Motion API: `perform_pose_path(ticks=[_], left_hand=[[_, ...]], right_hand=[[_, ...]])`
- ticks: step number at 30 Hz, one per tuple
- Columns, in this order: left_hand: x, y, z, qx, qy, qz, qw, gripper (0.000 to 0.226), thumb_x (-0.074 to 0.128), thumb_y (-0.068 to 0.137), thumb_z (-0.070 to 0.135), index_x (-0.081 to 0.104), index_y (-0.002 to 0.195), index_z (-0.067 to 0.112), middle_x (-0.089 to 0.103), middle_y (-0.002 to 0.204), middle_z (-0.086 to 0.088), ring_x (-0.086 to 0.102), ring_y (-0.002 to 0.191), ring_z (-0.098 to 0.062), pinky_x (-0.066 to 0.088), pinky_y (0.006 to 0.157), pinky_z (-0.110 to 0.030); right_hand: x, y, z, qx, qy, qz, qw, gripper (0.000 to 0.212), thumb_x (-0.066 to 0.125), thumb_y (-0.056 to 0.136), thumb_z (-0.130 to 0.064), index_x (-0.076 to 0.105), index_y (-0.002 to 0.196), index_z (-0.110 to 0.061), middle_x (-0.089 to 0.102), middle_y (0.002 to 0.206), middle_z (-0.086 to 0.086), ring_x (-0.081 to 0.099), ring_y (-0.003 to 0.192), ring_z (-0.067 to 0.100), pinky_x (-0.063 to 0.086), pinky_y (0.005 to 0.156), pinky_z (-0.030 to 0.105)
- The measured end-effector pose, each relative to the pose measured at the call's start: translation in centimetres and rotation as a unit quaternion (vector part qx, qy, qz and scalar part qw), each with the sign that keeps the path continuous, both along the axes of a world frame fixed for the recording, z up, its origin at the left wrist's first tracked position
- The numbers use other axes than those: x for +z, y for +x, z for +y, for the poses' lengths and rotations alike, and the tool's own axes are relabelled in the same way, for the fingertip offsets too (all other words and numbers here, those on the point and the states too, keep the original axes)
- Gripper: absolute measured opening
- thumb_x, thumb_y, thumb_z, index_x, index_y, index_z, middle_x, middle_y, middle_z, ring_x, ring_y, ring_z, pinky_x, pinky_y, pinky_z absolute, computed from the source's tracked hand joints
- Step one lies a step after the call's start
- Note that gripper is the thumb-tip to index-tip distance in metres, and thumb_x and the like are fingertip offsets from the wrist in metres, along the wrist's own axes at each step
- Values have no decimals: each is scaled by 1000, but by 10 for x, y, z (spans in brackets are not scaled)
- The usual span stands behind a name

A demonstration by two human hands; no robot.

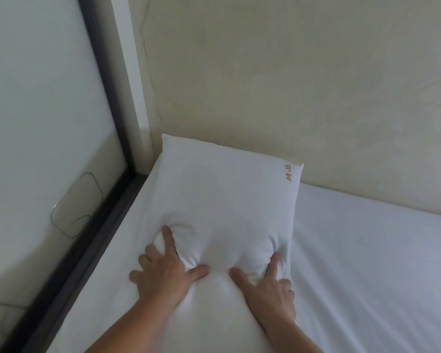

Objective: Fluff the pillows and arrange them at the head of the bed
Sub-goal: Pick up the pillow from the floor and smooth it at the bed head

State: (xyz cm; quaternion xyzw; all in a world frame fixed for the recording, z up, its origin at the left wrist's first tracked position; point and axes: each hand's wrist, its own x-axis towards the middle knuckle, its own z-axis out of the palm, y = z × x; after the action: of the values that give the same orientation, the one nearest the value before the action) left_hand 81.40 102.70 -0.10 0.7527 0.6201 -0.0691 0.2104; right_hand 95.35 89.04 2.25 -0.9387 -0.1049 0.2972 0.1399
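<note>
A white pillow with small gold characters near its far right corner lies on the bed, its far edge against the beige wall. My left hand presses into the pillow's near left part, fingers spread and dug into the fabric. My right hand pinches the near right part, bunching the cover between thumb and fingers. Both hands dent the pillow. A second white mass lies between my forearms; I cannot tell whether it is another pillow or the same one.
The white bed sheet stretches to the right. A dark frame runs along the bed's left side, with a pale glass panel beyond it. The beige wall rises behind the pillow.
</note>
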Motion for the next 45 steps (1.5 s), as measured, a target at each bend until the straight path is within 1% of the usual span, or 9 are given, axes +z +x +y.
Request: perform_pose_path(ticks=[8, 12, 17, 27, 32, 36, 39, 42, 45], left_hand=[[27, 0, 39, -98, 90, -63, 989, 83, 52, 81, 67, 18, 147, 28, 42, 108, -11, 52, 92, -31, 47, 77, -41], [24, -16, 35, -75, 68, 10, 995, 94, 26, 75, 83, 2, 149, 29, 32, 132, -14, 39, 114, -34, 35, 92, -50], [18, -3, 18, -172, 146, -63, 972, 83, 1, 76, 83, -24, 142, 39, -22, 158, -5, -17, 143, -35, -4, 108, -66], [-34, 16, -24, -157, 114, -70, 978, 86, -8, 71, 86, -29, 140, 40, -40, 151, -2, -35, 137, -33, -7, 106, -71], [-19, 9, -19, -180, 106, -54, 976, 87, -9, 68, 87, -31, 139, 41, -37, 152, -2, -31, 139, -32, -10, 109, -67], [10, 19, 15, -230, 183, -100, 951, 68, -7, 85, 70, -17, 145, 41, -20, 158, 6, -21, 144, -24, -14, 112, -57], [14, 16, 36, -260, 127, -15, 957, 65, -6, 85, 66, -17, 145, 41, -23, 157, 12, -21, 144, -17, -10, 113, -58], [13, -23, 50, -119, 76, 70, 988, 74, -6, 83, 69, -13, 148, 35, -15, 160, 5, -10, 146, -26, -4, 114, -60], [25, -27, 47, -89, 121, 11, 989, 77, -4, 83, 68, -11, 149, 28, -11, 161, -2, -8, 146, -30, -2, 115, -59]], right_hand=[[12, 7, 16, 57, 29, -62, 996, 97, 46, 67, -82, 15, 145, -33, 55, 122, 11, 58, 107, 33, 37, 73, 37], [17, 2, 16, 50, -2, -96, 994, 102, 49, 62, -85, 18, 143, -31, 42, 127, 11, 43, 120, 33, 38, 89, 47], [16, 11, 37, 188, 55, -194, 961, 104, 29, 62, -92, -12, 143, -43, -15, 159, 0, -5, 145, 33, 18, 107, 63], [-22, 50, 88, 338, 48, -106, 934, 108, 45, 60, -88, -9, 144, -46, -16, 159, -10, -5, 144, 38, 21, 107, 66], [-10, 33, 72, 300, 42, -175, 937, 98, 34, 70, -86, -12, 145, -43, -18, 159, -5, -12, 143, 38, 6, 112, 65], [1, 18, 72, 343, 119, -276, 890, 73, 9, 85, -72, -10, 147, -39, -18, 159, -5, -16, 145, 25, -4, 116, 55], [-4, 37, 44, 248, 58, -176, 951, 74, 15, 86, -72, -2, 149, -39, -10, 160, -7, -8, 146, 20, 1, 116, 51], [2, 73, -9, -2, -21, -58, 998, 78, 22, 86, -69, 4, 150, -28, 5, 161, 3, 9, 144, 34, 14, 113, 55], [11, 72, -11, 68, 60, -144, 985, 75, 22, 90, -65, -2, 151, -28, -3, 161, 2, 2, 146, 29, 12, 114, 51]])
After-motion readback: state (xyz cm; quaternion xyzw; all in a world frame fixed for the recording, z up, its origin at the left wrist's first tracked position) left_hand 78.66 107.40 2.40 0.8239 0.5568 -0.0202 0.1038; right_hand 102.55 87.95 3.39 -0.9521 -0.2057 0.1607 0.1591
